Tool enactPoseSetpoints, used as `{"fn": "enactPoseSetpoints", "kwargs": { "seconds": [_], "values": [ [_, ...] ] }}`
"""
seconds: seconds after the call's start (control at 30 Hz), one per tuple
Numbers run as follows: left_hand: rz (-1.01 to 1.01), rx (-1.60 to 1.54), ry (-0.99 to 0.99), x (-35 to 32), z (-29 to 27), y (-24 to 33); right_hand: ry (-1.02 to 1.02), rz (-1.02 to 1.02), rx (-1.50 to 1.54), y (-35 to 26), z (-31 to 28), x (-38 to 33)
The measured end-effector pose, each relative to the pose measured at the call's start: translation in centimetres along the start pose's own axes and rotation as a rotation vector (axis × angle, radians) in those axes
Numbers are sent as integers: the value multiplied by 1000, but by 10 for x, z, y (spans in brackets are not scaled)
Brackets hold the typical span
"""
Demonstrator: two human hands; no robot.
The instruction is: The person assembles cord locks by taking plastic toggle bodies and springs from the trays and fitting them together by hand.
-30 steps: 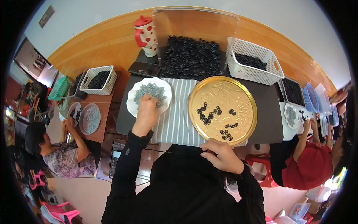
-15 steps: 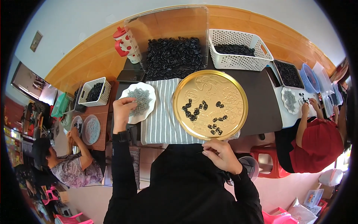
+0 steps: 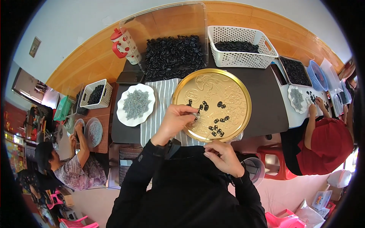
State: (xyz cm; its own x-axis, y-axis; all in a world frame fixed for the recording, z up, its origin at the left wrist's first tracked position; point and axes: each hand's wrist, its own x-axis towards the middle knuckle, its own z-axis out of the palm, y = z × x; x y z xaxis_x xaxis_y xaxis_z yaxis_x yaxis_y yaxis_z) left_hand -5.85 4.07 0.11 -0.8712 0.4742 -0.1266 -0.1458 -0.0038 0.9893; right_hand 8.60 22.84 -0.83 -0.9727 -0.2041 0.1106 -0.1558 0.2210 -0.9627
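In the head view, the left hand (image 3: pixel 175 121) sits at the centre of the frame over the left edge of the round gold tray (image 3: pixel 228 91), its fingers curled together and pinching something small and pale; what that item is cannot be made out. The right hand (image 3: pixel 221 155) lies just below the tray's lower rim, fingers loosely bent with the tips drawn together, and whether it holds anything is hidden. Small black parts (image 3: pixel 216 125) lie scattered on the tray. To the left, a white plate (image 3: pixel 123 117) holds grey pieces too fine to tell apart. Black sleeves (image 3: pixel 186 190) fill the lower centre, cut off by the frame edge.
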Motion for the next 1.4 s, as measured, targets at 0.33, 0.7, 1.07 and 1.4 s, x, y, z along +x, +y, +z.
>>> {"fn": "enactPoseSetpoints", "kwargs": {
  "seconds": [0.33, 0.7, 1.07, 1.4],
  "values": [
    [77, 127, 49, 0, 19, -5, 35, 2, -22, 7, -2, -3],
    [320, 741, 160, -6, 5, -9, 106, 72, -73, -5, -13, 1],
    [333, 835, 123, -6, -10, -12, 156, 95, -148, -17, -25, 11],
    [338, 991, 74, -3, -5, -12, 107, 72, -180, -18, -15, 23]
  ]
}}
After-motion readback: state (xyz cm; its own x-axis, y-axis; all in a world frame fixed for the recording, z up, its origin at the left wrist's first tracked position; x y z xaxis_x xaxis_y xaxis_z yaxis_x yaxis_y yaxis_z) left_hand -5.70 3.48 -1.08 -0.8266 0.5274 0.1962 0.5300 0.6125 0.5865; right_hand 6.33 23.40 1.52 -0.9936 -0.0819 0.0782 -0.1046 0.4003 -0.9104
